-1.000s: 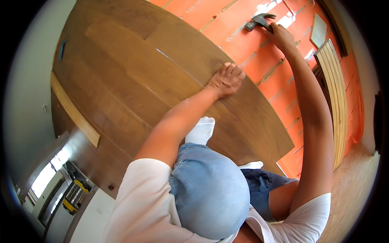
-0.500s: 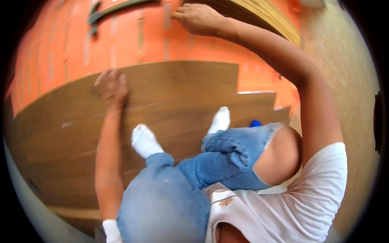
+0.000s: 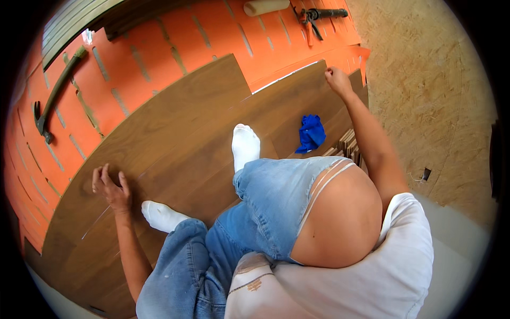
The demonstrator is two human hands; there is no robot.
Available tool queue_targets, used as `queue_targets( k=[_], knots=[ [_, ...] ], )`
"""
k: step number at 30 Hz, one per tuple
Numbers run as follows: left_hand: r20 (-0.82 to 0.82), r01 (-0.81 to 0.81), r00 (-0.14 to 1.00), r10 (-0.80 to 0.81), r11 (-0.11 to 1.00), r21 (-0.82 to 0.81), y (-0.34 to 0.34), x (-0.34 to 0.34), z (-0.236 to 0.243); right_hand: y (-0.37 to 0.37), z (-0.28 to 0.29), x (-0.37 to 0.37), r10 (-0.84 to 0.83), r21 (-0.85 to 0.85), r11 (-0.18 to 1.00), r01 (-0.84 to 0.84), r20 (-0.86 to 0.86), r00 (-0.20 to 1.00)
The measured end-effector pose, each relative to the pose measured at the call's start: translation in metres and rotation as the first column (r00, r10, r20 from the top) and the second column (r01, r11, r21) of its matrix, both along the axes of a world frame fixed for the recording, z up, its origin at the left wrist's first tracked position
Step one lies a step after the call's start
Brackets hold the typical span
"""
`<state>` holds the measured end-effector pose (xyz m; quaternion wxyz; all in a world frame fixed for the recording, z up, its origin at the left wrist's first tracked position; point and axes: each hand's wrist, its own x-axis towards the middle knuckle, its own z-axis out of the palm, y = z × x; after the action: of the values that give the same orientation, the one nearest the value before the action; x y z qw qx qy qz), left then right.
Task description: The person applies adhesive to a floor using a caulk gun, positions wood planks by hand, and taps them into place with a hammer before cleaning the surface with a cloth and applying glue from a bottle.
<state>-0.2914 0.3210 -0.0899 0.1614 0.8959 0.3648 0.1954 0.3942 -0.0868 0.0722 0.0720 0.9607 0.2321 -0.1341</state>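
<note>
Brown wood-look floor planks (image 3: 180,114) are laid in rows beneath me, their far ends stepped at the right. My left hand (image 3: 112,187) rests on the planks by their far left edge, fingers spread and holding nothing. Over at the stepped end of the rows is my right hand (image 3: 338,81), its fingers curled closed beside a plank's corner. Whatever they may hold is hidden. A crumpled blue cloth (image 3: 311,133) lies on the planks between my right arm and my foot.
Orange underlayment (image 3: 135,85) with slots spreads beyond the planks. On it lie a hammer (image 3: 56,98), a caulking gun (image 3: 313,20), a pale roll (image 3: 265,6) and stacked boards (image 3: 74,26). Short plank pieces (image 3: 348,144) sit by my knee; bare chipboard (image 3: 419,95) is at right.
My view has swung toward the right. My right hand has gone from above the underlayment to the planks' stepped right end. My left hand stays at the planks' far edge, fingers more spread.
</note>
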Motion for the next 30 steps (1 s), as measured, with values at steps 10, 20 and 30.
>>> queue_targets(
  k=[10,20,30],
  knots=[
    [0.018,0.075,0.997,-0.074,0.99,-0.116,-0.08,-0.009,0.057,-0.12,-0.065,-0.142,-0.245,0.011,0.969,0.245,0.03,0.969],
    [-0.001,0.061,0.998,-0.062,0.981,-0.184,-0.084,0.009,0.07,0.037,-0.044,-0.23,0.171,0.501,0.865,-0.04,-0.218,0.961],
    [-0.081,-0.336,0.942,0.326,0.919,-0.208,-0.145,-0.079,0.13,0.083,-0.083,-0.241,0.769,0.376,0.623,-0.685,-0.137,0.624]
  ],
)
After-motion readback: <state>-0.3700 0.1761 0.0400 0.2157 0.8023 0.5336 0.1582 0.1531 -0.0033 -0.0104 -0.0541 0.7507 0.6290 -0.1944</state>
